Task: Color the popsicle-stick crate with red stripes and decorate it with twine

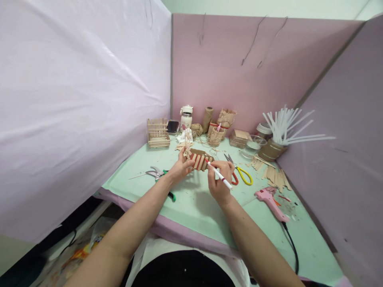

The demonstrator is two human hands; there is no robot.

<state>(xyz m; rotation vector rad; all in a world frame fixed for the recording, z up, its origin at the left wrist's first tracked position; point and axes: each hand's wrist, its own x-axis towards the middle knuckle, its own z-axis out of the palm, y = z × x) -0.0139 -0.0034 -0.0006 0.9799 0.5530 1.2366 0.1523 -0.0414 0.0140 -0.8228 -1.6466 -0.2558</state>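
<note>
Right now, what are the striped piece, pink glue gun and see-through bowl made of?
The striped piece: probably matte wood, as flat tan strips alternate with red ones. The pink glue gun: likely smooth plastic, from its even, moulded-looking body. The see-through bowl: clear plastic or glass, with shiny edges; I can't tell which.

No text, brand or number is showing legibly; bottle is bearing reddish markings too small to read.

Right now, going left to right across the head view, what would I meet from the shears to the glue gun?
Shears, left hand, striped piece, right hand, scissors, glue gun.
</note>
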